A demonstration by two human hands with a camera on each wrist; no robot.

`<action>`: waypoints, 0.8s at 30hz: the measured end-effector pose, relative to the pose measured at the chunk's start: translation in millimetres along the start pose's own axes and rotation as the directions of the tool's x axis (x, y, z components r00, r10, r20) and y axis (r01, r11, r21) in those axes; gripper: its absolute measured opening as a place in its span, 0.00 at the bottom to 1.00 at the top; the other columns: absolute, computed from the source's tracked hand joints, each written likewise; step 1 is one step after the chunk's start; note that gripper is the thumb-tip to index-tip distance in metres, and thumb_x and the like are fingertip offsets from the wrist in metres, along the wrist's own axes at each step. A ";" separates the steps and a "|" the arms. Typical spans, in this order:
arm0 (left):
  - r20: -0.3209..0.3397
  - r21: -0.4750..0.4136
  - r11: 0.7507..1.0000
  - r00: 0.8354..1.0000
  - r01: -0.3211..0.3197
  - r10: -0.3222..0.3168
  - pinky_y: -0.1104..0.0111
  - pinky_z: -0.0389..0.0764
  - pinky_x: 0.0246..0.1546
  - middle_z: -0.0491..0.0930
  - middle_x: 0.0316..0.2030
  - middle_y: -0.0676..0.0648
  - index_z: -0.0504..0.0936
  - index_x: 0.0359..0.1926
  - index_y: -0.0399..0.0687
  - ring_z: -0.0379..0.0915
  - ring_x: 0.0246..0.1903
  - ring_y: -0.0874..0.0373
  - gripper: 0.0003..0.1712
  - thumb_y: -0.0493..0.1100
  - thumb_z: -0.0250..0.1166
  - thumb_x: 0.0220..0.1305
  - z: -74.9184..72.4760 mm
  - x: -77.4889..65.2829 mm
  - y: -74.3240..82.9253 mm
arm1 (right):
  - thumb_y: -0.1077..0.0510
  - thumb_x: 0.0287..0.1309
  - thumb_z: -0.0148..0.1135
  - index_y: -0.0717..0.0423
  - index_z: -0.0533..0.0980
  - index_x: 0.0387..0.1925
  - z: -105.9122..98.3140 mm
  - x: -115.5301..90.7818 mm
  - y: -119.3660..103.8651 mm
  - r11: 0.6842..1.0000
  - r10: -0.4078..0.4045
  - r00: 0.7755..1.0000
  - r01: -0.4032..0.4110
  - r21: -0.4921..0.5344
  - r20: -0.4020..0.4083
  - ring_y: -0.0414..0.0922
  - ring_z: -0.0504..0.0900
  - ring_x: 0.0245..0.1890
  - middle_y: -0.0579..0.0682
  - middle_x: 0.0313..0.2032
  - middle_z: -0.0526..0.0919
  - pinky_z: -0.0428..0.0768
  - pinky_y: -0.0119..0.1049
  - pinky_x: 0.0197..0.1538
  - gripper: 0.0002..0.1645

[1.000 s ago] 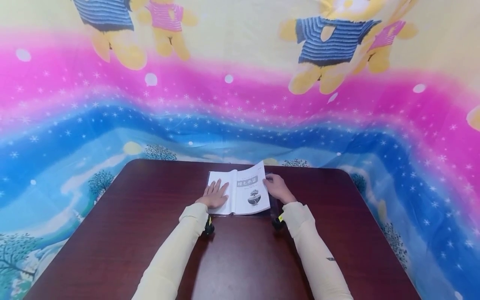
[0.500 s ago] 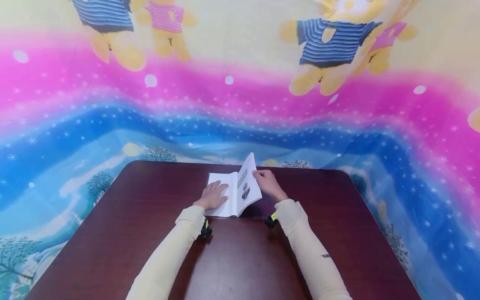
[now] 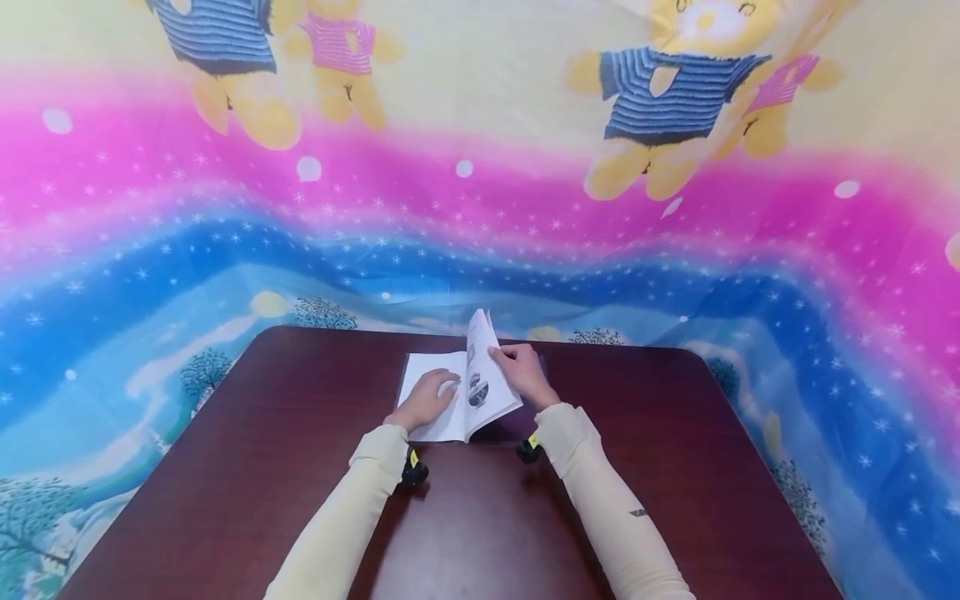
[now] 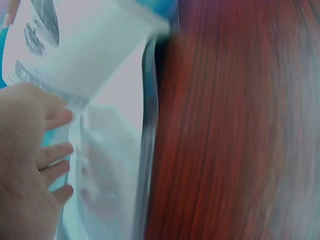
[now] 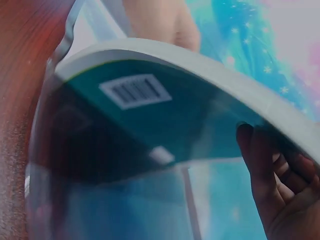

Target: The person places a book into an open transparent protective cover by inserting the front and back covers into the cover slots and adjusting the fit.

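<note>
The book (image 3: 457, 392) lies open between both hands. The left hand (image 3: 429, 400), at its nine o'clock, presses flat on the page; the right hand (image 3: 521, 375), at three o'clock, grips the raised block of pages.

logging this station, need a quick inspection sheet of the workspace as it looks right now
surface: dark red-brown table, glossy.
job's things: open book lying on the table; its right block of pages and teal back cover with a barcode are lifted, curved.
clutter: nothing seen.
grips: left hand rests on the left page; right hand holds the lifted block.
cables: nothing seen; small black devices at both wrists.
surroundings: bright cartoon bear sheet behind the table.
</note>
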State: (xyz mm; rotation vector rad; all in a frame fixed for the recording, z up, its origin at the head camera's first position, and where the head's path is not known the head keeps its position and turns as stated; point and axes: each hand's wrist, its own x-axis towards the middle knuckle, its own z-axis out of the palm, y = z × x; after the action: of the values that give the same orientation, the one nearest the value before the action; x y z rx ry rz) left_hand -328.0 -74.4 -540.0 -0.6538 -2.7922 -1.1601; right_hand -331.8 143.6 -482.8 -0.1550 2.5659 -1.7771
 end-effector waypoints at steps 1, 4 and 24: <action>-0.022 -0.054 0.998 1.000 0.019 -0.021 0.45 0.64 0.71 0.75 0.63 0.30 0.78 0.61 0.30 0.66 0.68 0.34 0.21 0.39 0.53 0.76 1.1 0.0 0.4 | 0.48 0.73 0.59 0.63 0.85 0.50 1.3 0.5 1.0 1.000 0.004 1.000 -0.004 -0.003 -0.005 0.47 0.87 0.24 0.60 0.34 0.89 0.85 0.38 0.27 0.22; -0.071 -0.209 0.973 0.991 0.097 -0.114 0.45 0.65 0.71 0.73 0.66 0.32 0.75 0.66 0.34 0.66 0.69 0.36 0.24 0.45 0.49 0.80 3.6 0.5 2.3 | 0.48 0.71 0.62 0.63 0.86 0.47 3.8 1.4 3.5 1.000 0.014 1.000 -0.014 -0.013 -0.016 0.47 0.87 0.24 0.59 0.33 0.89 0.85 0.38 0.27 0.22; -0.040 -0.735 0.665 0.971 0.131 -0.236 0.44 0.56 0.75 0.54 0.74 0.24 0.55 0.75 0.26 0.51 0.74 0.30 0.35 0.52 0.33 0.84 -10.9 -5.0 -6.6 | 0.49 0.69 0.64 0.59 0.89 0.34 18.6 5.8 -10.2 0.986 -0.139 0.990 0.138 -0.095 -0.003 0.46 0.85 0.19 0.54 0.26 0.88 0.84 0.39 0.24 0.19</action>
State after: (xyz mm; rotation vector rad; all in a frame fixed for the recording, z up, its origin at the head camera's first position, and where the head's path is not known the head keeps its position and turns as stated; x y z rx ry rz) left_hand -327.3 -87.9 -537.6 -0.2782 -2.2319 -2.3077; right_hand -335.5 122.2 -479.6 -0.3350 2.7092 -1.7016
